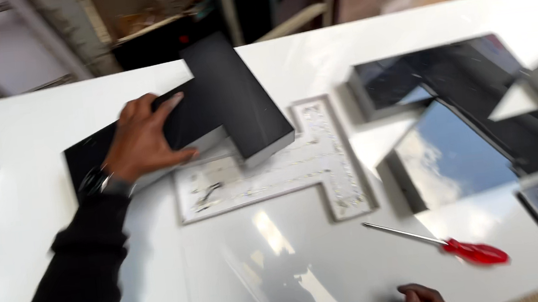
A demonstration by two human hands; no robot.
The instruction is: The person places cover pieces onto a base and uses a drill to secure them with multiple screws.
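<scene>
Black and matte, the T-shaped hollow letter shell (224, 106) sits tilted over its pale T-shaped backing plate (310, 166) on the white desk (27, 130). It looks rigid, light for its bulk and smooth-faced, best gripped by its side walls. Left hand (141, 141) spreads flat on it, fingers (167, 105) pressing its top. Right hand (421, 300) shows only knuckles; its grip cannot be told.

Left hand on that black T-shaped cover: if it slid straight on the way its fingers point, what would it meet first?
The left hand points right and slightly away, along the black cover. Past the cover's edge, the shiny dark letter looks first in line, though blur leaves depth unsure.
</scene>
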